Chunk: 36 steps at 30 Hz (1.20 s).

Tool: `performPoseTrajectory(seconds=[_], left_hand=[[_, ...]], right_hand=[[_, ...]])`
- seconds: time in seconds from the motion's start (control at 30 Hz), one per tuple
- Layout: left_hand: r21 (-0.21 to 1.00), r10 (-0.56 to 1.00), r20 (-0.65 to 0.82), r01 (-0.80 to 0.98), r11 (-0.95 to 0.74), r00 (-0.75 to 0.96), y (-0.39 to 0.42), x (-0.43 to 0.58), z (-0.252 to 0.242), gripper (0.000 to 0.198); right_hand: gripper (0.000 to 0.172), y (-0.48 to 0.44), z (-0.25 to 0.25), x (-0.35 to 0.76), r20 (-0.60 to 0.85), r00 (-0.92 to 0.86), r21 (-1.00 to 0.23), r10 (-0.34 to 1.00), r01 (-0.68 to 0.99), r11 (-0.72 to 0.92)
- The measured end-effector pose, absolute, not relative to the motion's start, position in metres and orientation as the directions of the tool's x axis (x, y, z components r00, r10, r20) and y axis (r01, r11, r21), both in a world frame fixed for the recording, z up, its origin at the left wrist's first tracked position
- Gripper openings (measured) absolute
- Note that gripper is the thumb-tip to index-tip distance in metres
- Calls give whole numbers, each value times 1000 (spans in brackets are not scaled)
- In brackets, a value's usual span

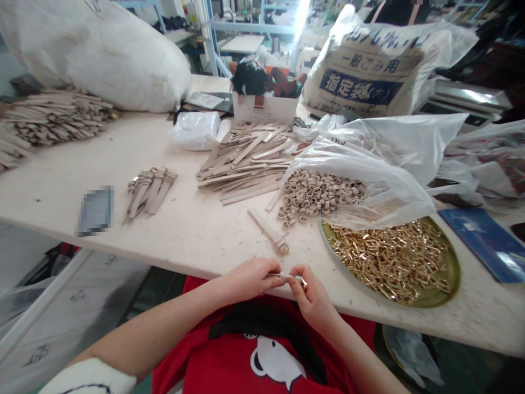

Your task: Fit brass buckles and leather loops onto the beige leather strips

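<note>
At the table's front edge, my left hand pinches one end of a small beige strap. My right hand holds the other end, where a gold buckle shows by the fingers. Just beyond the hands lies a finished-looking beige strap with a gold buckle. To the right, a round tray holds many gold buckles. Small beige loops spill from a clear plastic bag. Loose flat beige strips are heaped behind.
Buckled straps lie in a bundle left of centre, near a blurred flat object. A strip pile and a big white sack stand far left. A blue folder lies right; a printed sack is behind.
</note>
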State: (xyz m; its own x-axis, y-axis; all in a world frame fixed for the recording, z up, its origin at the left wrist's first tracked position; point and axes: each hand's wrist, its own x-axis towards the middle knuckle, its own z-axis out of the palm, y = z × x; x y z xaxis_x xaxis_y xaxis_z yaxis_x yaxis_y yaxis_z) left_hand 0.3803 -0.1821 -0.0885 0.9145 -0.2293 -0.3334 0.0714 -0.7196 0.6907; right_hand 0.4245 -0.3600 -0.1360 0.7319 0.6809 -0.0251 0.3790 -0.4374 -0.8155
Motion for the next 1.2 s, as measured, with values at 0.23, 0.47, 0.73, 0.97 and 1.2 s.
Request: performPoseTrajectory(seconds=[0.23, 0.47, 0.73, 0.97, 1.2], left_hand=[[560, -165, -332, 54, -827, 929, -192, 374, -94, 33], [524, -168, -329, 31, -851, 929, -198, 372, -100, 34], [749, -310, -448, 162, -643, 839, -183, 379, -78, 45], [851, -383, -524, 483, -206, 761, -162, 387, -70, 32], [832, -314, -537, 552, -47, 783, -178, 385, -87, 24]], right_hand=[[12, -359, -137, 424, -15, 739, -809, 673, 387, -443], [13, -364, -141, 420, -33, 726, -848, 687, 344, -404], [20, -364, -140, 423, -119, 695, -945, 709, 140, -295], [27, -361, -132, 425, -210, 640, -978, 739, -134, -162], [26, -360, -135, 418, -228, 661, -973, 715, -171, -153]])
